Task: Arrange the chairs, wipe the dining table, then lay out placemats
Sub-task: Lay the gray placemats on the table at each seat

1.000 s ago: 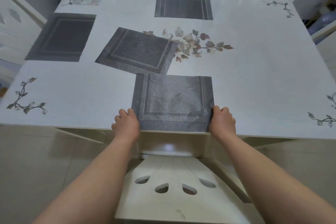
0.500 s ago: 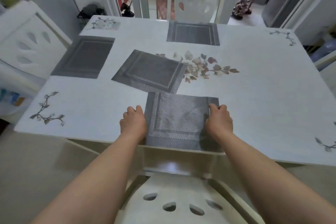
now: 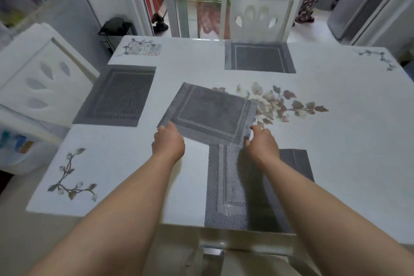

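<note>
While the left hand [image 3: 168,144] and right hand [image 3: 262,144] meet the near corners of the skewed placemat [image 3: 210,114] at the middle of the table [image 3: 336,141], I cannot tell whether their curled fingers pinch it; the right forearm [image 3: 289,184] hides part of the near-edge placemat [image 3: 226,186].

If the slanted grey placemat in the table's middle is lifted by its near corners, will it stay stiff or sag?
The middle placemat looks thin and woven, so it probably sags somewhat. It seems light; the left hand and right hand at its near corners should suffice. On the glossy table it may slide easily.
</note>
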The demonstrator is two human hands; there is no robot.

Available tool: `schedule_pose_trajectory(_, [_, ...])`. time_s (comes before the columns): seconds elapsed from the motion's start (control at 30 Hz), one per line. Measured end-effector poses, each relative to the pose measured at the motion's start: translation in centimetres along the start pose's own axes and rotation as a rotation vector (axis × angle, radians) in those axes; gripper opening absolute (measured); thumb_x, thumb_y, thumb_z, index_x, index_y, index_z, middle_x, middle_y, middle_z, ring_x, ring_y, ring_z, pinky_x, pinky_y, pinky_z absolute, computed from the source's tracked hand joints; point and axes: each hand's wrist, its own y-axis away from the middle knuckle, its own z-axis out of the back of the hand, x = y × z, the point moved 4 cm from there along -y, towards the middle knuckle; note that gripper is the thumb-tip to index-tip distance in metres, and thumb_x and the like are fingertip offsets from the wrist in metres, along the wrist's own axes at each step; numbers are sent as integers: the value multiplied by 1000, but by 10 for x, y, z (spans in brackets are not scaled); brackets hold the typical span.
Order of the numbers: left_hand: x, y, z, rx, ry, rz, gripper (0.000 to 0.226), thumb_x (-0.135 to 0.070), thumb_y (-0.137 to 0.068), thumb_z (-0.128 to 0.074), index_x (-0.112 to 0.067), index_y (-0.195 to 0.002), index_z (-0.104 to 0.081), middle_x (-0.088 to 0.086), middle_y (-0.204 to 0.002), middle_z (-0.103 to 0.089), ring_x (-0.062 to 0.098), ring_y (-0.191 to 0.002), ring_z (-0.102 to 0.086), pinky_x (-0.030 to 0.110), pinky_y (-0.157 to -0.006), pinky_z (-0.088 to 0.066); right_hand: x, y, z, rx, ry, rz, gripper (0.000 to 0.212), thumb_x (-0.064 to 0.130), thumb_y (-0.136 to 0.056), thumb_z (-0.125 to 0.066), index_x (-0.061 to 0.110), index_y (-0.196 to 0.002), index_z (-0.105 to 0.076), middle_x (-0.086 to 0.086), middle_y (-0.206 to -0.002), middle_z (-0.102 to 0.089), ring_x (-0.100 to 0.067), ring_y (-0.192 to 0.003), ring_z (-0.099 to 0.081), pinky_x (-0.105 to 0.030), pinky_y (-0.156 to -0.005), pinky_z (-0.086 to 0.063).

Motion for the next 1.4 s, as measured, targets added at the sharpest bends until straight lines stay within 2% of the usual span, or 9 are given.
schedule_pose_trajectory(0.23, [14,-71,-10,17,14,29,41,-22,-95,-51,-2,-129,-40,18,-130,-39,35,-120,-40,42,-93,-39,21,-40,-33,18,1,-142,32,20,-89,-57,8,-118,-50,-16,-119,-54,-36,-108,-54,-36,-84,-44])
schedule_pose_trajectory(0.5, [23,-110,-26,50,-25,119,63,-36,-84,-67,-2,-130,-39,19,-133,-38,35,-122,-38,43,-97,-39,30,-52,-47,-46,95,-219,37,14,-83,-61,6,-117,-50,-17,-118,-53,-36,-110,-51,-35,-82,-44])
schedule_pose_trajectory(0.73, [11,-124,-30,110,80,76,34,-11,-89,-51,-1,-120,-43,18,-123,-53,37,-113,-52,40,-91,-42,25,-59,-46,-38,83,-220,36,22,-80,-65,9,-112,-53,-15,-114,-54,-35,-106,-53,-34,-80,-45])
schedule_pose_trajectory(0.8, [1,-122,-25,82,200,29,24,-6,-91,-43,-2,-115,-41,16,-113,-54,33,-101,-53,37,-82,-40,23,-61,-45,-39,63,-226,36,23,-80,-65,9,-111,-53,-14,-113,-54,-35,-105,-54,-34,-80,-45])
schedule_pose_trajectory(0.9, [-9,-122,-17,79,498,107,13,0,-94,-35,-8,-104,-38,9,-101,-47,22,-76,-46,26,-64,-35,22,-64,-46,-53,-35,-228,28,20,-80,-63,9,-104,-56,-13,-108,-57,-34,-98,-57,-35,-78,-48])
schedule_pose_trajectory(1.0, [-18,-123,-11,103,720,183,30,7,-88,-40,-2,-117,-39,12,-111,-51,31,-87,-60,33,-59,-55,24,-65,-46,-66,-120,-209,22,17,-82,-61,8,-102,-57,-12,-107,-57,-32,-95,-57,-36,-78,-48])
schedule_pose_trajectory(1.1, [-26,-118,-7,207,1133,325,40,18,-82,-25,-2,-114,-36,19,-115,-49,42,-96,-61,29,-40,-53,20,-68,-46,-49,-133,-237,25,20,-86,-59,6,-107,-57,-15,-111,-57,-33,-101,-55,-34,-80,-44])
schedule_pose_trajectory(1.27, [-34,-115,10,337,1454,357,46,20,-88,-17,-5,-120,-37,19,-90,-55,22,-71,-62,29,-49,-57,25,-66,-38,-29,-334,-246,37,28,-97,-47,1,-120,-52,-20,-122,-56,-35,-112,-52,-33,-83,-38])
schedule_pose_trajectory(1.4, [-33,-109,23,380,1406,291,35,18,-90,-20,-3,-107,-43,13,-91,-61,15,-64,-53,20,-44,-51,33,-61,-23,-97,-590,-337,43,30,-99,-39,2,-131,-45,-18,-130,-54,-34,-119,-49,-35,-93,-37])
